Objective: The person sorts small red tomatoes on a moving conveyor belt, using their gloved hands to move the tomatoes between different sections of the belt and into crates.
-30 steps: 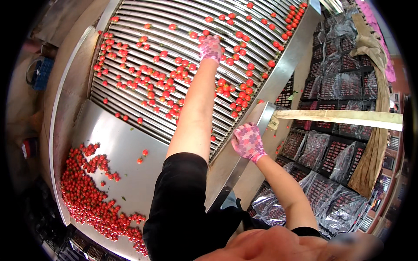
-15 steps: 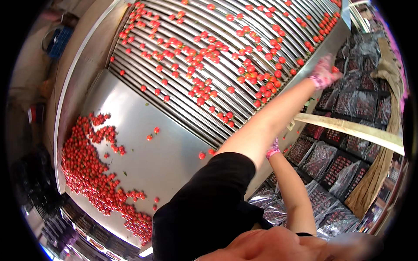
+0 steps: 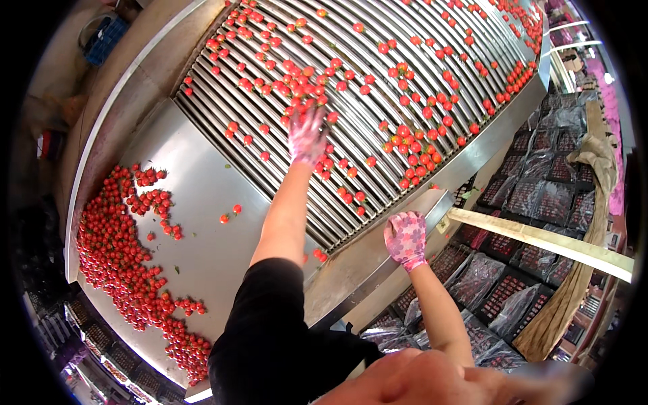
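Small red cherry tomatoes lie scattered over a bed of metal rollers. Among them, near the middle of the rollers, my left hand in a pink patterned glove reaches down with its fingers stretched out and somewhat blurred. It touches tomatoes at its fingertips. My right hand, in a pink flowered glove, is closed beside the metal side rail. Its fingers are curled under, and whatever they hold is hidden.
A large heap of tomatoes lies on the smooth metal tray at the left. To the right, plastic-covered black crates of tomatoes stand below a pale wooden bar and brown cloth. A blue basket sits far left.
My left hand has swung from over the crates at the right, beyond the rail, back left onto the rollers. My right hand, mostly hidden before, now shows by the rail.
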The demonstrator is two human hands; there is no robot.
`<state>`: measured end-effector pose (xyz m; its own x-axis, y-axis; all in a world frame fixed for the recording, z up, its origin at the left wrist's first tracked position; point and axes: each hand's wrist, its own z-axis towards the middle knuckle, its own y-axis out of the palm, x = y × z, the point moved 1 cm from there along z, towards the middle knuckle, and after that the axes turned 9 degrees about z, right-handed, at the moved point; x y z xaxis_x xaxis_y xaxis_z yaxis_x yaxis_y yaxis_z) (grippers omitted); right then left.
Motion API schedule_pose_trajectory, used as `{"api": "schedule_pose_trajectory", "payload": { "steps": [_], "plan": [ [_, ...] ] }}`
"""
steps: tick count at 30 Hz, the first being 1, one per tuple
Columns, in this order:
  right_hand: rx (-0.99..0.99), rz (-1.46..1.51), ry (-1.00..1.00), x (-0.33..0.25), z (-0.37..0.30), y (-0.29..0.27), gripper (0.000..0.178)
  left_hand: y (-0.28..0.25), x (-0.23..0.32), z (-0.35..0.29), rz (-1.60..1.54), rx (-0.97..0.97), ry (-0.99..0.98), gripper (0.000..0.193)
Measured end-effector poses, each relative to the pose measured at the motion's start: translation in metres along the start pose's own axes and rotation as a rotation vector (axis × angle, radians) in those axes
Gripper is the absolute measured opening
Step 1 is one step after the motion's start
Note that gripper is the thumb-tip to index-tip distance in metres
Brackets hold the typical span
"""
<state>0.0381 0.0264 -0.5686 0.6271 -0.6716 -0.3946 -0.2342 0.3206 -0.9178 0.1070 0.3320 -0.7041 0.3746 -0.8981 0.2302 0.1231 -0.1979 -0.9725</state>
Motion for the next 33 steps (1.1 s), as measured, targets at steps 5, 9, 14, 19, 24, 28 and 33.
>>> {"api": "schedule_pose_trajectory", "payload": {
  "steps": [5,9,14,19,24,28,33],
  "plan": [
    [0.025,-0.022,-0.047,0.008,-0.005,0.011,0.009,0.029,-0.071,-0.133,-0.025,-0.202,-0.243,0.064],
    [0.008,-0.035,-0.045,0.009,-0.008,0.012,0.009,0.028,-0.099,-0.252,0.103,-0.408,0.020,0.064],
    [-0.031,-0.078,-0.010,0.000,-0.004,0.006,0.010,0.003,-0.102,-0.348,0.068,-0.473,-0.033,0.068],
    [-0.036,-0.122,-0.019,0.009,-0.007,0.014,0.010,-0.028,-0.111,-0.390,0.102,-0.603,-0.132,0.075],
    [-0.028,-0.182,0.039,0.012,-0.007,0.007,0.011,-0.087,-0.130,-0.382,0.204,-0.790,-0.421,0.091],
    [-0.088,-0.210,0.041,0.011,-0.007,0.015,0.017,-0.121,-0.161,-0.384,0.243,-0.836,-0.803,0.109],
    [-0.161,-0.223,0.088,0.005,-0.009,0.013,0.015,-0.115,-0.221,-0.399,0.267,-0.921,-1.029,0.114]
  ]
}}
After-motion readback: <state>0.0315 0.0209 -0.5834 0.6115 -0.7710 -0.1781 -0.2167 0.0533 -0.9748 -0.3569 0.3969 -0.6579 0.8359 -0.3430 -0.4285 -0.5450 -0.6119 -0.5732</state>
